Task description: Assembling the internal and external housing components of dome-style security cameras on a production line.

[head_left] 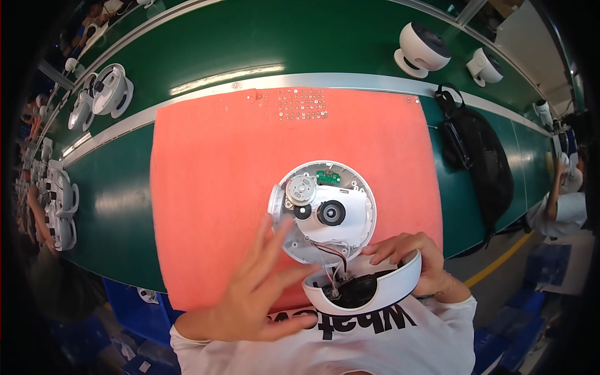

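Observation:
On the orange mat lies a round white housing, its inside facing up. In it sit a silver round motor, a black round part and a small green circuit board. Thin wires run from it to a white curved shell with a dark inside, tilted near my body. My right hand grips this shell by its rim on the right. My left hand, partly blurred, hovers left of the shell with fingers spread and nothing in it.
Small screws stand in rows at the far edge of the orange mat. A black bag lies to the right. Beyond the metal rail, white fan-like units rest on the green conveyor. A co-worker is at the far right.

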